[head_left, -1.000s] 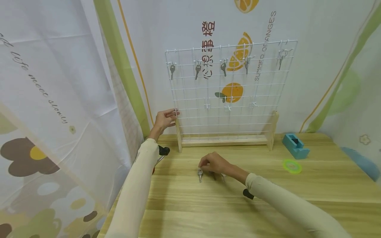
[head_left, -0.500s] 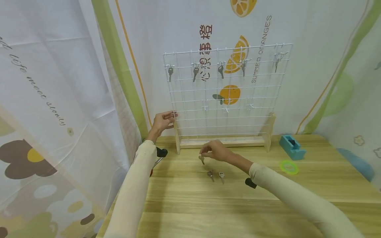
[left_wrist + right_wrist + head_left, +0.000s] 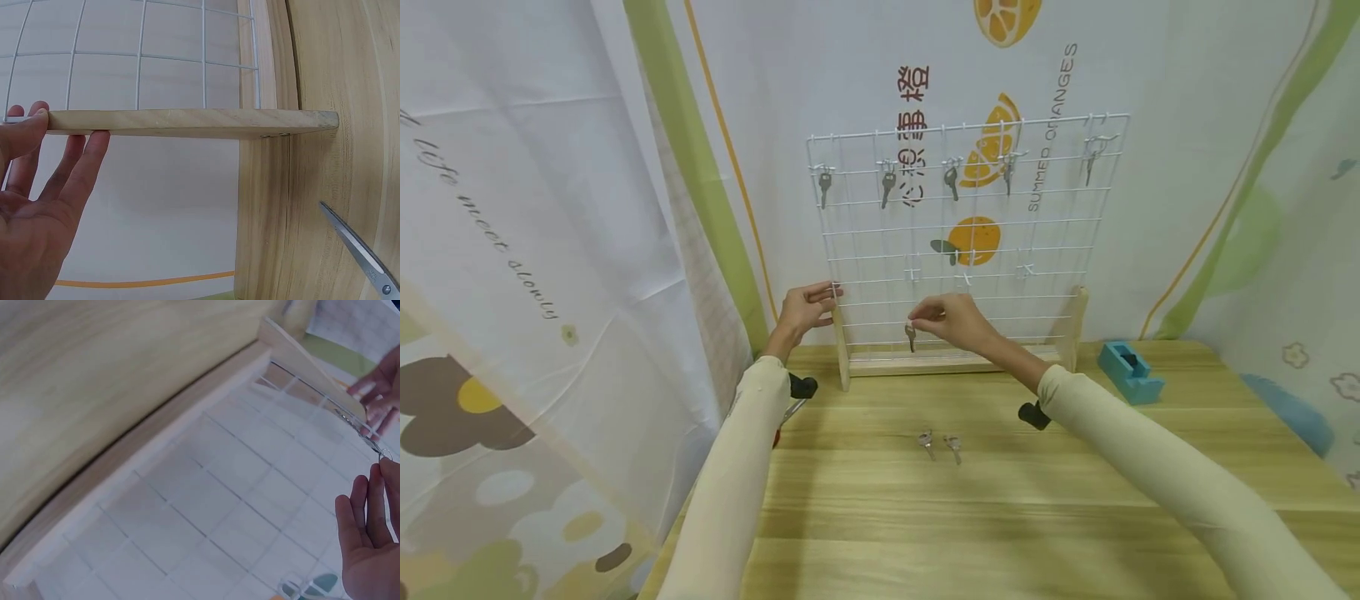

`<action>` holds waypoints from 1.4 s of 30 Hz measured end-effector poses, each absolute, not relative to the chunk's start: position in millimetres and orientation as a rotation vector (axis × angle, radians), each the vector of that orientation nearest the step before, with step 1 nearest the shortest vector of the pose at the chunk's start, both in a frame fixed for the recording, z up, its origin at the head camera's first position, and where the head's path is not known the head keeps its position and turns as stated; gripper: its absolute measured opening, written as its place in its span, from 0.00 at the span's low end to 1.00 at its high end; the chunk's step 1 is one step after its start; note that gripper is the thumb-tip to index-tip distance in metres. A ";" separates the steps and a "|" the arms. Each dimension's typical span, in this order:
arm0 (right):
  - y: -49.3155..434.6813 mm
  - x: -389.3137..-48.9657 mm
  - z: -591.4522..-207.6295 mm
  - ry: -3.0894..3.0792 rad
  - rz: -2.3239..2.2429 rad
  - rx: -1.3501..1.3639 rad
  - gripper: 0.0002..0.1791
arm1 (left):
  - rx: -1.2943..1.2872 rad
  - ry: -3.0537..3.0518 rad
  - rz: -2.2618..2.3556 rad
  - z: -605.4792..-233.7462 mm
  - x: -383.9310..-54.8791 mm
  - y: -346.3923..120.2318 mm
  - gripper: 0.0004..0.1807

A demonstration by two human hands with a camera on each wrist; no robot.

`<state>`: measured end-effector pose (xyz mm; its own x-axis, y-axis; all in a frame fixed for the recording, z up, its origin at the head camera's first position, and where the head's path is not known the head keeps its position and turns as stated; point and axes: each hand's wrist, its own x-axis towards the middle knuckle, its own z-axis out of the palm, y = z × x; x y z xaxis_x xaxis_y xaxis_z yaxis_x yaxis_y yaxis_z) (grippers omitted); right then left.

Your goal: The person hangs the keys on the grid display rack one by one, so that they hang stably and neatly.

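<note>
My right hand (image 3: 958, 321) pinches a small metal key (image 3: 911, 336) by its ring, and the blade hangs down in front of the lower part of the white wire grid rack (image 3: 880, 298). In the right wrist view the key (image 3: 356, 428) points away from the thumb and fingertip. At the rack's left side my left hand (image 3: 805, 310) grips the top of the wooden upright (image 3: 181, 120), thumb on one face and fingers on the other. Two more keys, one (image 3: 927, 443) beside the other (image 3: 953, 447), lie on the table. Several keys hang from hooks along the grid's upper part.
Lower on the grid are bare white hooks, one (image 3: 1026, 268) at the right. A blue tape dispenser (image 3: 1131, 373) stands on the wooden table (image 3: 865, 517) at the right. Scissors (image 3: 362, 253) lie near the rack's left foot. A printed curtain (image 3: 865, 50) hangs behind.
My right hand has lifted the key off the table and carried it up and forward to the grid. My left hand keeps its grip on the upright.
</note>
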<state>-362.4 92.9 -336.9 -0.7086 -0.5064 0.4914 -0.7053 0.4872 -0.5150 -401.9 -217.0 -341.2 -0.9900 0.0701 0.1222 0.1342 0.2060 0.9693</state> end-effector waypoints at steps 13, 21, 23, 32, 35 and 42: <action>93.8 -380.5 -298.9 -2.354 1.068 0.897 0.07 | -0.183 -2.406 -1.937 -344.2 -401.8 -221.1 0.26; 90.1 -390.6 -296.0 -2.382 1.060 0.830 0.07 | -0.188 -2.411 -1.941 -344.1 -400.4 -218.9 0.26; 89.3 -392.0 -296.4 -2.390 1.059 0.814 0.07 | -0.190 -2.410 -1.948 -343.9 -400.1 -218.2 0.27; 86.0 -399.8 -296.7 -2.419 0.992 0.751 0.08 | -0.197 -2.402 -1.977 -342.8 -400.9 -218.7 0.26; 84.7 -401.3 -295.4 -2.429 0.988 0.742 0.08 | -0.199 -2.403 -1.965 -342.9 -401.5 -218.1 0.26; 84.6 -399.9 -291.3 -2.452 1.004 0.752 0.09 | -0.190 -2.412 -1.949 -343.2 -402.7 -217.8 0.26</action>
<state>-399.9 84.6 -291.3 -0.7823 -0.3303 0.5281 -0.6058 0.6005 -0.5218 -402.7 -217.8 -343.2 -0.9920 0.0732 0.1033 0.1164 0.2058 0.9717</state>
